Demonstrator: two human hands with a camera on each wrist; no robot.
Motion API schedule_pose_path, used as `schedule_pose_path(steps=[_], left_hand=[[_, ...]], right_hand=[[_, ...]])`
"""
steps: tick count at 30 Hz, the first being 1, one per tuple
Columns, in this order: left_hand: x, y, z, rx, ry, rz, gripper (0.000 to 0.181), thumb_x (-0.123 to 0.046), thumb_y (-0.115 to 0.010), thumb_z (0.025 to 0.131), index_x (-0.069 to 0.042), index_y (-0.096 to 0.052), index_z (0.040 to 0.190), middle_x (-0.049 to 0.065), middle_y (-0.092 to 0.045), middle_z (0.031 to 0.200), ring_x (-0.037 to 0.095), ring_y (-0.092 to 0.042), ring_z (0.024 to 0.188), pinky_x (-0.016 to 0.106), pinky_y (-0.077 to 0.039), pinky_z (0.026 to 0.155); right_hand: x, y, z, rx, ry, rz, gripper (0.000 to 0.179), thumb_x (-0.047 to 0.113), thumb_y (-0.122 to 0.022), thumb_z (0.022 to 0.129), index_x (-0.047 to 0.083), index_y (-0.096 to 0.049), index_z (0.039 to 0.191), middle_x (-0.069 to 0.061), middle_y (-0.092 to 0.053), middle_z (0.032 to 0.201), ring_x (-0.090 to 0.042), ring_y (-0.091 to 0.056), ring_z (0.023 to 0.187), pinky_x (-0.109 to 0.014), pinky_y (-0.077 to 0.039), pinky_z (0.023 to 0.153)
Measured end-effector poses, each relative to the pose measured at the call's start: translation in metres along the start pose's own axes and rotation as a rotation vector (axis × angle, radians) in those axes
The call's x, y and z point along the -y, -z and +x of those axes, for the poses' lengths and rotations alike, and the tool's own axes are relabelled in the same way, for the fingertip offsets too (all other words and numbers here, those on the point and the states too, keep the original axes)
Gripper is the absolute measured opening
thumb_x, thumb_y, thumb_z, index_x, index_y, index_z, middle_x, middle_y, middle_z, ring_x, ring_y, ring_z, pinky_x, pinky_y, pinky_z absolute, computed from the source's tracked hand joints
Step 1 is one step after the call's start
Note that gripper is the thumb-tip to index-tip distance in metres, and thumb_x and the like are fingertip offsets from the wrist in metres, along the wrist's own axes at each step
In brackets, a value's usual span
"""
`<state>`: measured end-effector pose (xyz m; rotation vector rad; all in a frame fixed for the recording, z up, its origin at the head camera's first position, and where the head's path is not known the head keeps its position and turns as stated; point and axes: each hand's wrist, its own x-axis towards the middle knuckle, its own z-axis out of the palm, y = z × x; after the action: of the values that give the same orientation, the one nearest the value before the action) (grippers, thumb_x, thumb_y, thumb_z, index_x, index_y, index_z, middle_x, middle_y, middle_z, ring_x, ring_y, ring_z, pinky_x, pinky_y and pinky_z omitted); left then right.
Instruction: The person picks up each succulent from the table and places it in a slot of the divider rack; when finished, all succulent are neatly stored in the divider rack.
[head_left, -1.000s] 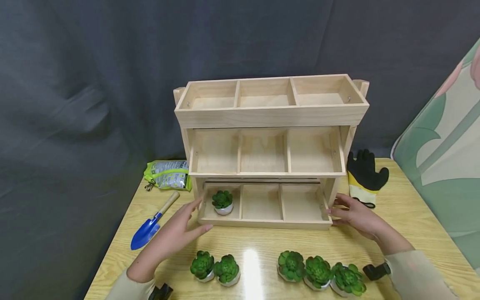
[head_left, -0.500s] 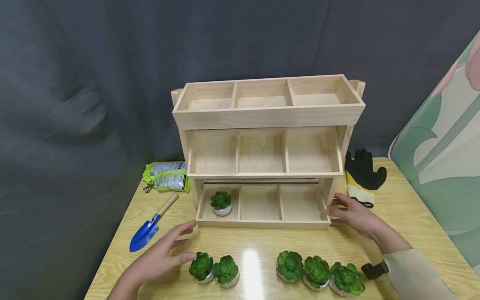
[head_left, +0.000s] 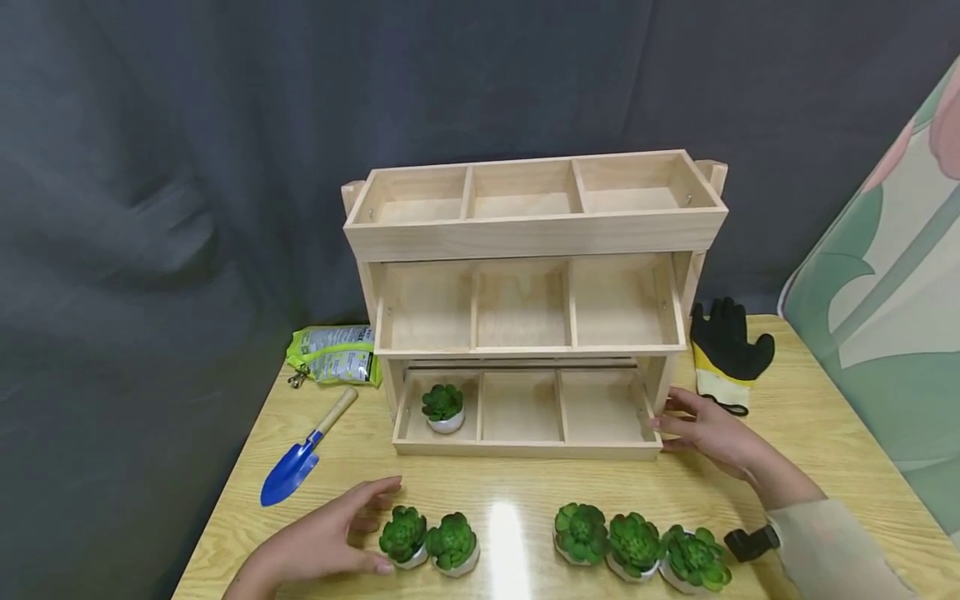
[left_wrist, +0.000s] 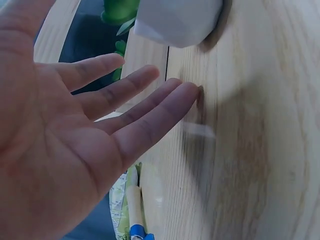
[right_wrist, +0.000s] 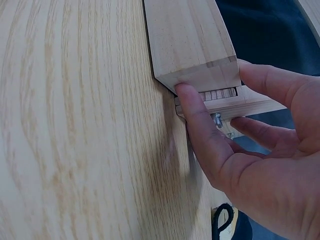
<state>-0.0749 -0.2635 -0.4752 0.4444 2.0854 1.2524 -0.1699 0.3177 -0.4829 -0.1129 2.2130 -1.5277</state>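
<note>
My left hand [head_left: 326, 533] is spread beside the leftmost potted succulent [head_left: 403, 535] on the table. Its fingers reach past the plant's far side and its thumb lies near the pot's front. In the left wrist view the white pot [left_wrist: 177, 22] stands beyond the extended fingertips, with a gap between. My right hand [head_left: 708, 433] holds the right end of the bottom tier of a wooden plant shelf [head_left: 536, 233]. The right wrist view shows the thumb at the rim and a finger against the tier's end face [right_wrist: 210, 79]. One succulent [head_left: 444, 407] sits in the bottom left compartment.
Another succulent [head_left: 453, 543] stands right beside the leftmost one. Several more, including a green succulent [head_left: 581, 532], form a row at front right. A blue trowel [head_left: 292, 471] and a green bag [head_left: 333, 354] lie left of the shelf; a black-yellow glove [head_left: 729, 350] lies right.
My left hand has come away from the shelf's lower left end, toward the front, to the leftmost succulent. My right hand stays at the shelf's right end.
</note>
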Motion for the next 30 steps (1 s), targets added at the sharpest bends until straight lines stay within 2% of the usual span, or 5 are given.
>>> schedule_pose_path(steps=[4,12,22,25,30], left_hand=[[0.0,-0.005,0.001,0.017,0.027,-0.014,0.097,-0.03,-0.088,0.09,-0.017,-0.031,0.168,0.014,-0.043,0.168,0.041,-0.045,0.151,0.018,-0.052,0.108],[0.0,-0.009,0.008,0.009,0.038,0.087,0.093,-0.036,-0.092,0.086,-0.025,-0.041,0.163,0.006,-0.046,0.165,0.04,-0.045,0.153,0.018,-0.049,0.108],[-0.003,-0.013,0.013,0.007,0.058,0.154,0.08,-0.039,-0.093,0.084,-0.026,-0.05,0.151,-0.002,-0.058,0.148,0.015,-0.057,0.136,0.019,-0.05,0.102],[-0.004,-0.015,0.014,-0.009,0.066,0.191,0.076,-0.041,-0.093,0.083,-0.029,-0.052,0.146,-0.003,-0.059,0.145,0.014,-0.058,0.133,0.02,-0.051,0.102],[-0.004,-0.018,0.016,-0.03,0.079,0.173,0.071,-0.037,-0.094,0.083,-0.031,-0.054,0.141,-0.001,-0.059,0.142,0.018,-0.058,0.131,0.022,-0.05,0.102]], right_hand=[[-0.004,0.0,0.0,0.001,0.014,-0.001,0.082,0.021,-0.065,0.108,-0.009,-0.015,0.167,-0.04,-0.036,0.154,-0.043,-0.062,0.131,-0.042,-0.067,0.095],[-0.007,0.001,0.002,0.001,0.045,0.009,0.081,0.019,-0.065,0.108,-0.009,-0.016,0.166,-0.038,-0.041,0.149,-0.038,-0.063,0.128,-0.039,-0.066,0.094],[-0.006,0.0,0.001,0.004,0.03,0.031,0.082,0.018,-0.065,0.108,-0.009,-0.014,0.167,-0.04,-0.038,0.151,-0.038,-0.063,0.128,-0.039,-0.066,0.094],[-0.005,0.0,0.001,0.004,0.027,0.032,0.083,0.018,-0.065,0.108,-0.009,-0.014,0.167,-0.04,-0.038,0.151,-0.037,-0.064,0.127,-0.038,-0.066,0.094],[-0.003,0.0,0.002,-0.002,0.012,0.023,0.084,0.019,-0.066,0.107,-0.009,-0.013,0.167,-0.04,-0.037,0.153,-0.038,-0.063,0.129,-0.039,-0.067,0.095]])
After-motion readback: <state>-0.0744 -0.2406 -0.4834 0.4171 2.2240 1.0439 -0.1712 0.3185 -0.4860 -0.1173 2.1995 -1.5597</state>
